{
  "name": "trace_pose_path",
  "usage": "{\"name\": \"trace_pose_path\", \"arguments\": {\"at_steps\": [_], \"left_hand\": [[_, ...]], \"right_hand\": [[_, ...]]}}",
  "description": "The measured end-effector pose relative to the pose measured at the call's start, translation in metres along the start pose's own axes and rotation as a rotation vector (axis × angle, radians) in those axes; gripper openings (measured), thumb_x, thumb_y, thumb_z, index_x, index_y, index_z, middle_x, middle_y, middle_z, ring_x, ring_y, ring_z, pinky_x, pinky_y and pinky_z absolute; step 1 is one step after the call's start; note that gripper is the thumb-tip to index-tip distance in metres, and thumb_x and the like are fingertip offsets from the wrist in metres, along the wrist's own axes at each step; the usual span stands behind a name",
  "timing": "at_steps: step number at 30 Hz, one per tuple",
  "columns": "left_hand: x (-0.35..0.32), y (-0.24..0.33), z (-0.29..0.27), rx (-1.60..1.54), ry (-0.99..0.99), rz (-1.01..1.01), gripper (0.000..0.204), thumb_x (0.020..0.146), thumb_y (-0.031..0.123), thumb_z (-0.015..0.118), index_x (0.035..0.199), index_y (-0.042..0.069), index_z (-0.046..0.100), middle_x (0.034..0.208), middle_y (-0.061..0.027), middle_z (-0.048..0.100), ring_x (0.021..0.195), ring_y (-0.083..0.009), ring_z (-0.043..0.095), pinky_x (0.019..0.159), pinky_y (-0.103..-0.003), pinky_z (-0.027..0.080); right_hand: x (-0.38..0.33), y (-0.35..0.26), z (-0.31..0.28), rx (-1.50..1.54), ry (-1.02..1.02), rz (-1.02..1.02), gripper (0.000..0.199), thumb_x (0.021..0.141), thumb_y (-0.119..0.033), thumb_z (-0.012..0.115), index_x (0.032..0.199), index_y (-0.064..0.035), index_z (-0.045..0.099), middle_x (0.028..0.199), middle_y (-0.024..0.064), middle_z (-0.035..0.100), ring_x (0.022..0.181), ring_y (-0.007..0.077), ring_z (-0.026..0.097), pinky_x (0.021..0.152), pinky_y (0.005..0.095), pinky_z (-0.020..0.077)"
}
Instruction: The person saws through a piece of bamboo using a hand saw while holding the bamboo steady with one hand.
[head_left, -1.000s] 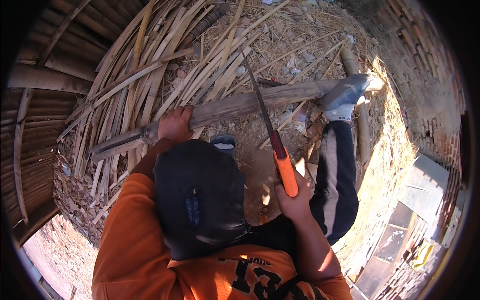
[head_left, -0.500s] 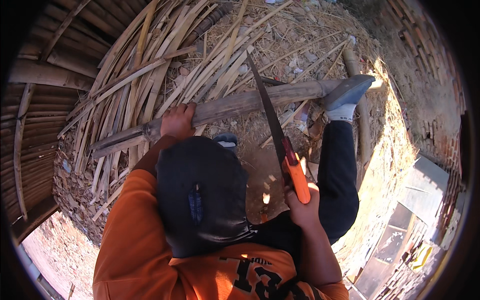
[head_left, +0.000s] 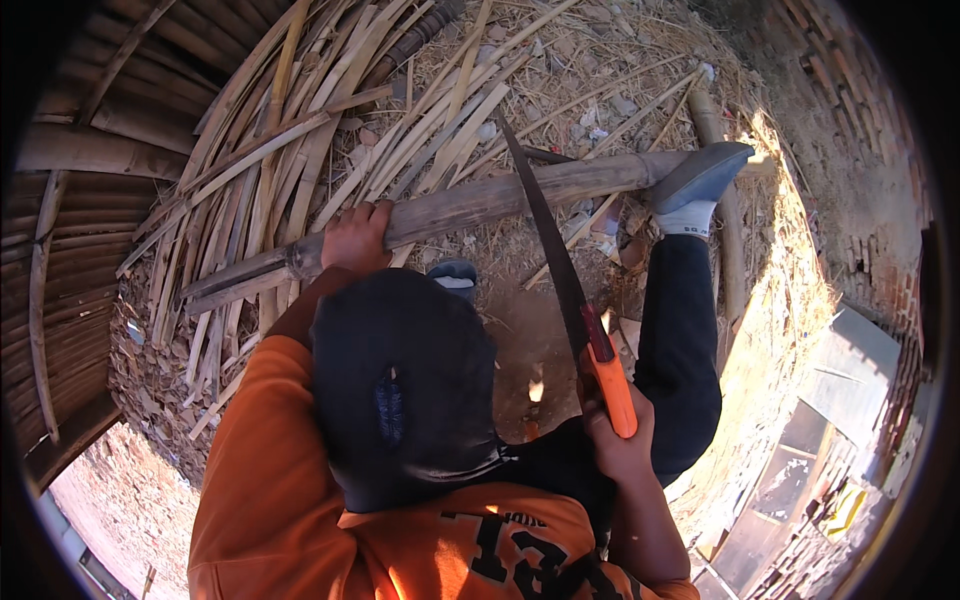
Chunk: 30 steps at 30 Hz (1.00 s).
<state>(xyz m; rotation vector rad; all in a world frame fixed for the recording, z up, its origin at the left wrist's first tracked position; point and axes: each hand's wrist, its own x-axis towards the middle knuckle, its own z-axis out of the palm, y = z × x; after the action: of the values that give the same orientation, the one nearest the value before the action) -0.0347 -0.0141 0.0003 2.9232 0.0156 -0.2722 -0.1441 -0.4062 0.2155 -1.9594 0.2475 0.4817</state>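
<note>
A bamboo pole (head_left: pixel 460 209) lies slantwise across the ground, its near left end split lengthwise. My left hand (head_left: pixel 357 237) is closed over the pole toward that end. In my right hand (head_left: pixel 622 445) is a handsaw (head_left: pixel 548 235) with a long dark blade and an orange grip. The blade points up and to the left, crossing the middle of the pole; whether its teeth touch the bamboo I cannot tell. My grey shoe (head_left: pixel 700 178) presses on the pole's right part. My left fingers curl round its far side.
Split bamboo strips (head_left: pixel 300 150) are piled at the upper left. Another pole (head_left: pixel 722 200) lies under the right end. Straw and rubble cover the ground. A bamboo wall (head_left: pixel 80 260) stands on the left, a brick wall (head_left: pixel 850 130) on the right, with grey boards (head_left: pixel 845 365) near it.
The saw and my right hand have moved back, down and slightly to the right. My left hand and the pole have stayed almost in place.
</note>
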Motion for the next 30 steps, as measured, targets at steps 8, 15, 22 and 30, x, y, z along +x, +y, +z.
{"name": "trace_pose_path", "arguments": {"at_steps": [8, 15, 22, 30], "left_hand": [[0.009, -0.004, -0.007, -0.030, -0.117, -0.022, 0.081, 0.072, 0.024, 0.085, 0.146, 0.021, 0.052, 0.126, -0.0084, 0.064, 0.120, -0.0325, 0.066, 0.104, -0.051, 0.051], [-0.002, 0.003, -0.008, -0.017, -0.012, -0.013, 0.081, 0.072, 0.024, 0.086, 0.147, 0.021, 0.053, 0.129, -0.0090, 0.062, 0.124, -0.0339, 0.063, 0.104, -0.052, 0.050], [0.012, -0.004, -0.006, -0.063, -0.165, 0.012, 0.086, 0.070, 0.024, 0.087, 0.148, 0.022, 0.052, 0.130, -0.0088, 0.063, 0.125, -0.0329, 0.063, 0.105, -0.052, 0.050], [0.001, 0.000, -0.001, -0.016, -0.006, -0.008, 0.083, 0.071, 0.023, 0.086, 0.147, 0.021, 0.053, 0.129, -0.0086, 0.063, 0.125, -0.0322, 0.063, 0.105, -0.053, 0.050]], "right_hand": [[0.074, -0.023, 0.013, -0.104, -0.047, 0.077, 0.018, 0.091, -0.009, 0.068, 0.106, 0.0004, 0.068, 0.081, 0.0025, 0.065, 0.077, 0.0120, 0.064, 0.074, 0.0300, 0.0526], [-0.032, -0.022, -0.023, 0.003, -0.011, 0.068, 0.030, 0.089, -0.005, 0.061, 0.116, 0.0044, 0.069, 0.092, 0.0062, 0.071, 0.081, 0.0102, 0.066, 0.077, 0.0284, 0.0529], [0.079, -0.022, 0.006, -0.080, -0.038, 0.139, 0.017, 0.091, -0.010, 0.068, 0.103, 0.0008, 0.067, 0.079, 0.0023, 0.064, 0.074, 0.0118, 0.060, 0.071, 0.0317, 0.0506], [-0.053, -0.039, -0.044, 0.024, -0.022, 0.145, 0.039, 0.088, -0.008, 0.060, 0.123, 0.0058, 0.069, 0.092, 0.0048, 0.070, 0.079, 0.0105, 0.064, 0.073, 0.0279, 0.0510]]}}
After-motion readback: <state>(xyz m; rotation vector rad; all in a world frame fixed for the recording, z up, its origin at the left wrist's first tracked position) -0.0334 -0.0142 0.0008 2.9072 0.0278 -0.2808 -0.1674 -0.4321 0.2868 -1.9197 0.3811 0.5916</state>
